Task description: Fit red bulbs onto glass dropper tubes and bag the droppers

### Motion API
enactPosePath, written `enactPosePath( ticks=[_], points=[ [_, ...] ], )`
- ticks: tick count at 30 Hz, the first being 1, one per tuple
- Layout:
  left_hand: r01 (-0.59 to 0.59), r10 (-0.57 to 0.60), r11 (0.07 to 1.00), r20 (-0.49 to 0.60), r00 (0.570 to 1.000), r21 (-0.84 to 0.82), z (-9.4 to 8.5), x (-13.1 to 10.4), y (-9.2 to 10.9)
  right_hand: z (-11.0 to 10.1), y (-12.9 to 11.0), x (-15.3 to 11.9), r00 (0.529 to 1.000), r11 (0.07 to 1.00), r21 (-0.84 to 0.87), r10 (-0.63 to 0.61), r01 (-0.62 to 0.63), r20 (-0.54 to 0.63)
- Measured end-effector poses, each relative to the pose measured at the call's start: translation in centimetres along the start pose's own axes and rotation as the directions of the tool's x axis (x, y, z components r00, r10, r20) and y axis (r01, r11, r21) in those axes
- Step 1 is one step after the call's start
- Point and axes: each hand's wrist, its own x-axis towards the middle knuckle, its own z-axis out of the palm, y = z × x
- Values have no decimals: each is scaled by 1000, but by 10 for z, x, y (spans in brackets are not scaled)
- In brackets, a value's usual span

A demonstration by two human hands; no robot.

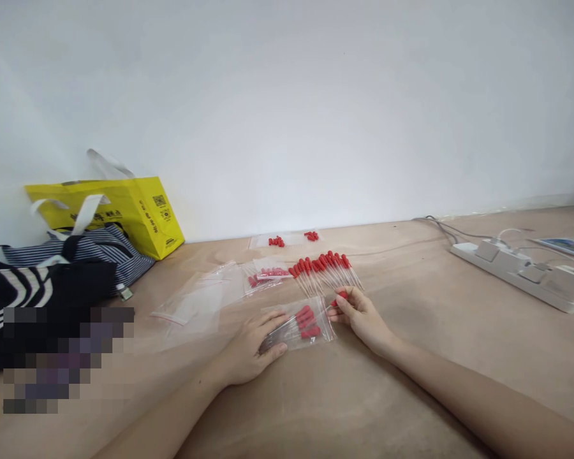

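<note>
My right hand (361, 319) pinches the red rubber bulb of a glass dropper (338, 299). The dropper's thin tube points left, at the open end of a clear zip bag (294, 343); whether its tip is inside, I cannot tell. Several red-bulbed droppers (309, 322) lie in that bag, bulbs to the right. Across the bag's left part rests my left hand (249, 350), gripping it between thumb and fingers and hiding the tube ends. Just beyond the hands, a row of loose droppers (332, 264) lies on the wooden table (287, 414), bulbs pointing away from me.
Flat clear bags (196, 299) lie to the left, beside a filled bag of droppers (268, 274). Near the wall is another bag (294, 240) with red bulbs. A yellow carrier bag (157, 217) and dark striped bags (90, 252) stand left; a power strip (521, 271) with cables sits right.
</note>
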Motion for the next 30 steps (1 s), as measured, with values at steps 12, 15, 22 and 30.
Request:
enactPosePath(
  ticks=[12,15,22,30],
  points=[
    [8,-8,1000,11,1000,18,-1,0,1,0,-1,-4,968,905,-424,138,-38,208],
    [11,-12,1000,13,1000,24,-1,1,0,1,1,0,969,858,-512,94,36,227],
    [0,0,1000,12,1000,5,-1,1,0,-3,-1,3,887,725,-582,-88,369,452],
    [-8,8,1000,-7,1000,5,-1,2,-1,3,-6,3,826,711,-531,-124,461,550]
  ],
)
